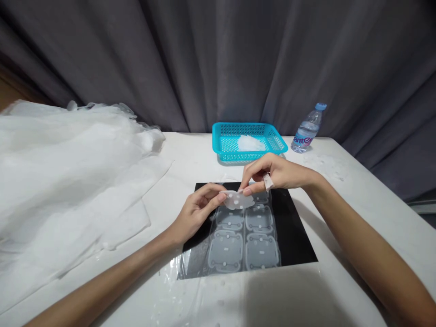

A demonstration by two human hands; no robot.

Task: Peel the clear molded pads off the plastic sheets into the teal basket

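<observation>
Between both hands is a small translucent white piece [238, 201] with a wavy edge and several white spots. My left hand [199, 209] pinches its left end between thumb and fingers. My right hand [267, 174], a strip of pale tape round one digit, pinches the upper right edge. Just below the piece lies a clear plastic sheet [261, 252] with several rounded-square frosted shapes, partly hidden by the hands. Under that sheet a black mat [294, 238] rests on the white table [279, 295].
A blue perforated basket [252, 156] holding white pieces [250, 143] stands behind the hands. To its right is a water bottle [308, 131] with a blue cap. A large heap of white translucent sheets [68, 159] covers the table's left side. Grey curtains [204, 59] hang behind.
</observation>
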